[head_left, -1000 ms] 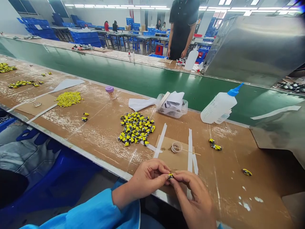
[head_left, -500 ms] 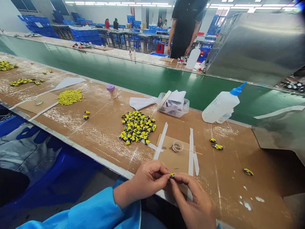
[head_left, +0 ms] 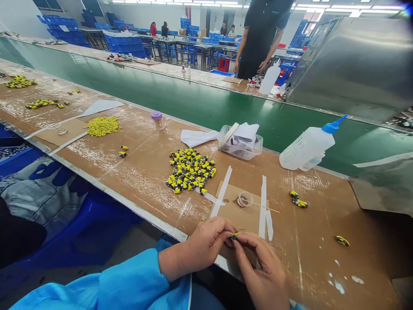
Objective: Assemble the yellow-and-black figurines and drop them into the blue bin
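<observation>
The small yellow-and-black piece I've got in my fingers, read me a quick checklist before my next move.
1. Piece steadied from both sides: ok, pinched by left hand and right hand.
2. Piece's parts aligned: cannot tell, mostly hidden in the grip.
3. Stick ready in hand: not ok, lying with one end over the round cup.
4. Blue nozzle on the white bottle: ok, attached.
5. Pile of pieces apart from both hands: ok.

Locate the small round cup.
Head view, right of centre: the small round cup sits on a cardboard sheet between white tape strips, just beyond the left hand and right hand.
</observation>
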`<state>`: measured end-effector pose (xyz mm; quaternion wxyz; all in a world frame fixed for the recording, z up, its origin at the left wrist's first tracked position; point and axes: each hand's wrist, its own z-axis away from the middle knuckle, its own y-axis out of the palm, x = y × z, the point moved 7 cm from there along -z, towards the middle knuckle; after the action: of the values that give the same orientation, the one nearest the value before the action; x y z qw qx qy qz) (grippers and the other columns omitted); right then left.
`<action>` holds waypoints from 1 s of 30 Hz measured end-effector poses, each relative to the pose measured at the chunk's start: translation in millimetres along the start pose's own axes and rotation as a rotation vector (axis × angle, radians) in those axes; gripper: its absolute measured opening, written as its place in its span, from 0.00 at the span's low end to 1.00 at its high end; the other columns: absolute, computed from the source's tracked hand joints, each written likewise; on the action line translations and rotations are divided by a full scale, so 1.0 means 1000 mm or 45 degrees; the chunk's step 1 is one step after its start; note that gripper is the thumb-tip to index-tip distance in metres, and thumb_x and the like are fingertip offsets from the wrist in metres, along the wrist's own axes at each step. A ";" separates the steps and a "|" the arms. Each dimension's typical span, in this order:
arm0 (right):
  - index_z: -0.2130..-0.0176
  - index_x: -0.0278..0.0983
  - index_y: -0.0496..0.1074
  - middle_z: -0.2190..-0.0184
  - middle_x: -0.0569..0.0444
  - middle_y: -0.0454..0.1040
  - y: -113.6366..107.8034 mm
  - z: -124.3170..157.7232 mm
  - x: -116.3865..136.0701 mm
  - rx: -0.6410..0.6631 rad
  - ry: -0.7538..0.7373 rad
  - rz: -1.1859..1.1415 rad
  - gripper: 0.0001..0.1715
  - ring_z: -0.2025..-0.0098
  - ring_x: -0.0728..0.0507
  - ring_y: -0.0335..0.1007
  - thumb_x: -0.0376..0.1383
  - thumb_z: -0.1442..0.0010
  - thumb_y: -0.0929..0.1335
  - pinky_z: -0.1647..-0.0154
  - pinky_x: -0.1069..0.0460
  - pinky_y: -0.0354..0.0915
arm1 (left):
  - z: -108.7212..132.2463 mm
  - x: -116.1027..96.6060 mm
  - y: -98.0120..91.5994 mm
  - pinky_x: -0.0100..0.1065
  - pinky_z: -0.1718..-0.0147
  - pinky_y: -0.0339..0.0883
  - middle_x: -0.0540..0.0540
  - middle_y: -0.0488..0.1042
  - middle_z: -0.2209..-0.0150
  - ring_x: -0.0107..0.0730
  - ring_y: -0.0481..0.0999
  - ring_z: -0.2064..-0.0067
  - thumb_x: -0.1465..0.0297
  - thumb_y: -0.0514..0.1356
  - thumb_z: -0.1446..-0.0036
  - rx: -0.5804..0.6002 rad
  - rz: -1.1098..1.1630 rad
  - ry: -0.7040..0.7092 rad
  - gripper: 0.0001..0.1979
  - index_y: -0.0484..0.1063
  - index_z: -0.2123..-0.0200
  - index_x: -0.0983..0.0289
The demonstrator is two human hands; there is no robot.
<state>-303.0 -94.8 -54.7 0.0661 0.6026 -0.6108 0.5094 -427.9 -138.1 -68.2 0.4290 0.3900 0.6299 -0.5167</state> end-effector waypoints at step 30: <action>0.65 0.38 0.73 0.71 0.53 0.75 0.003 0.016 -0.025 0.088 0.096 -0.054 0.03 0.69 0.47 0.73 0.34 0.43 0.68 0.68 0.55 0.69 | -0.004 0.026 0.022 0.37 0.67 0.73 0.53 0.72 0.74 0.37 0.79 0.67 0.60 0.53 0.43 0.215 0.580 -0.420 0.12 0.61 0.68 0.64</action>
<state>-290.5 -89.6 -81.2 0.0788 0.5978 -0.5769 0.5510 -416.4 -129.4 -99.7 0.5964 0.4664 0.4027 -0.5143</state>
